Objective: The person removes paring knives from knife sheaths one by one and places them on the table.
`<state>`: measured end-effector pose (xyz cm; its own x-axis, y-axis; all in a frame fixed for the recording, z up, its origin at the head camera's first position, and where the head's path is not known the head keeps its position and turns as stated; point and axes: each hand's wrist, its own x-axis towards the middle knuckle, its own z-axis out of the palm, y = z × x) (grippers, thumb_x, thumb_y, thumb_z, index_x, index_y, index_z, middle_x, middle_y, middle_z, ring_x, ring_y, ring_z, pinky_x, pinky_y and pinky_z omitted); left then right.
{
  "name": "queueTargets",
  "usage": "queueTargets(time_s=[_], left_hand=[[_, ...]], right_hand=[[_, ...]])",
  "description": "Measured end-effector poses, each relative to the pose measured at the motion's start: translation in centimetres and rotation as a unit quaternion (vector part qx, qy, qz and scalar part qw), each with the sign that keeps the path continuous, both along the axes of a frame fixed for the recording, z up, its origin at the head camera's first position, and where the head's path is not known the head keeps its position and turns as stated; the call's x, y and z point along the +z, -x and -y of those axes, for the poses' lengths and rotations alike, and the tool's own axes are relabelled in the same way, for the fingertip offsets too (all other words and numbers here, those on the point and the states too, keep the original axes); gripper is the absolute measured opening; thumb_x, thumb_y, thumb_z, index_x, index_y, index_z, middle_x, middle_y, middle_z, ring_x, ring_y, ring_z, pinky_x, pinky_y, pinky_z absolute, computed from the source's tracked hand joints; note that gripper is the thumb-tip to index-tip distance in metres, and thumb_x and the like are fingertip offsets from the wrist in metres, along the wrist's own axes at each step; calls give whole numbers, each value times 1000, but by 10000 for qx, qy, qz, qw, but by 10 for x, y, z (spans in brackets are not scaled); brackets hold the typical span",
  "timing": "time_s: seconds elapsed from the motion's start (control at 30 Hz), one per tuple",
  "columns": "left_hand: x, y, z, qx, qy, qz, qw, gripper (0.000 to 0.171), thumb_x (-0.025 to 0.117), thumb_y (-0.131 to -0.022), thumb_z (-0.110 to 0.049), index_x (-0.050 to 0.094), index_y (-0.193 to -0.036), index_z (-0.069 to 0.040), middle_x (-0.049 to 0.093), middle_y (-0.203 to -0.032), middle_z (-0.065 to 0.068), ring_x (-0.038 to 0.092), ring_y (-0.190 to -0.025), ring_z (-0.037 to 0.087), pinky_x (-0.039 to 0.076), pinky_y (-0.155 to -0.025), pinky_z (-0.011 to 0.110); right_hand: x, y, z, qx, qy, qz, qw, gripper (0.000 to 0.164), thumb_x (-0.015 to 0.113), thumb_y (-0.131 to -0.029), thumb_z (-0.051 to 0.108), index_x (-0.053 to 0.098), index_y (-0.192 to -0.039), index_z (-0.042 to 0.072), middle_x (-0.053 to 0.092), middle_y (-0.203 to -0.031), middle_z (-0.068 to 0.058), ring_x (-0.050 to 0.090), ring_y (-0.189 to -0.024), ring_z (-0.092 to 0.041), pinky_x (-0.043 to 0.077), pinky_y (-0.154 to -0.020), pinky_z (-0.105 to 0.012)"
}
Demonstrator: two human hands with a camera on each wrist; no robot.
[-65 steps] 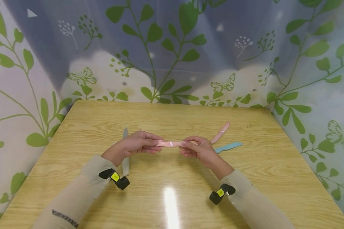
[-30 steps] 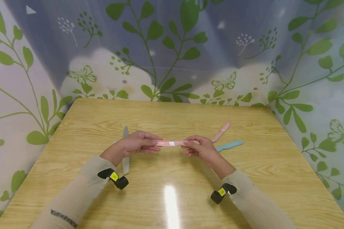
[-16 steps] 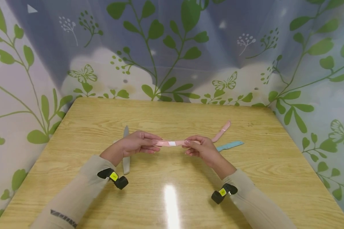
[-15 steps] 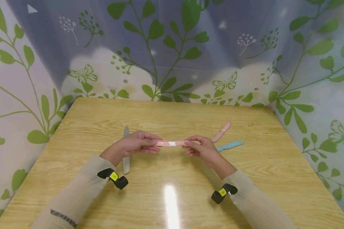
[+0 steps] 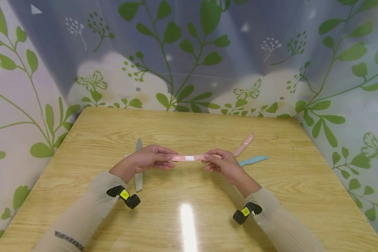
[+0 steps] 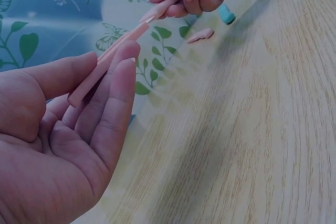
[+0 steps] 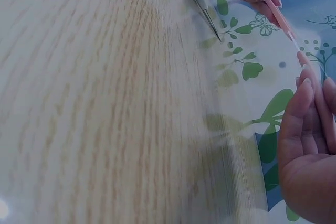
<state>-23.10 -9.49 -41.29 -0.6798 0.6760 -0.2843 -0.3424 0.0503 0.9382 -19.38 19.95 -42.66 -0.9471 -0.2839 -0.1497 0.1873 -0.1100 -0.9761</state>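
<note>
Above the middle of the table, my left hand [image 5: 149,158] pinches a slim pink sheath [image 5: 177,158] between thumb and fingers. My right hand [image 5: 223,164] pinches the pink handle of a small knife [image 5: 199,158] in line with it. A short white stretch of blade [image 5: 189,158] shows between sheath and handle; the rest of the blade is hidden in the sheath. In the left wrist view the sheath [image 6: 107,55] runs out from my left thumb and fingers. In the right wrist view the handle [image 7: 319,98] lies between my right thumb and fingers.
On the wooden table [image 5: 163,220], a grey-bladed knife with a pale handle [image 5: 139,182] lies partly under my left hand. Beyond my right hand lie a pink knife [image 5: 246,141] and a light-blue knife [image 5: 255,160], each partly hidden. A leaf-patterned curtain [image 5: 189,66] surrounds the table.
My right hand has shifted slightly right, drawing the handle away from the sheath, so the white stretch between them is wider. My left hand has barely moved.
</note>
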Motion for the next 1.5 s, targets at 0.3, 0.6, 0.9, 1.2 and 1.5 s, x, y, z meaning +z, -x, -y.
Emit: queueTargets(time_s=[0.3,0.6,0.9,1.2,1.5], left_hand=[[0,-2,-1,-41,215,-142,9997,32,54,-96,-4,53,-126,7,67,-109,21,69,-83,14,56,-72,24],[4,-3,-2,-318,945,-851,9914,24,61,-92,-8,63,-112,4,67,-102,23,67,-82,20,56,-75,34],[12,-5,-5,-567,1763,-1641,9689,23,64,-92,-15,67,-108,1,72,-88,17,62,-70,15,53,-66,33],[10,-4,1,-688,1901,-1754,9635,24,63,-92,-16,67,-110,1,72,-88,17,59,-66,11,51,-63,31],[9,-3,7,-744,1876,-1665,9652,24,62,-93,-14,66,-111,2,71,-91,21,59,-65,11,50,-62,30]], right_hand=[[0,-1,-2,59,-18,-7,10000,9,58,-95,9,64,-99,5,74,-77,2,65,-61,-8,57,-59,-21],[2,-2,-1,99,-219,-66,9997,9,59,-95,9,64,-99,4,74,-77,2,65,-61,-9,56,-59,-21],[-3,0,-2,88,-533,23,9985,17,61,-93,10,62,-104,-3,73,-77,-1,65,-60,-10,56,-58,-21],[0,-3,-1,155,-596,-76,9981,22,59,-94,10,60,-108,-7,74,-78,0,64,-59,-9,55,-58,-20],[0,-3,-3,170,-656,-114,9976,19,61,-94,12,63,-104,-4,72,-77,0,64,-60,-10,55,-59,-22]])
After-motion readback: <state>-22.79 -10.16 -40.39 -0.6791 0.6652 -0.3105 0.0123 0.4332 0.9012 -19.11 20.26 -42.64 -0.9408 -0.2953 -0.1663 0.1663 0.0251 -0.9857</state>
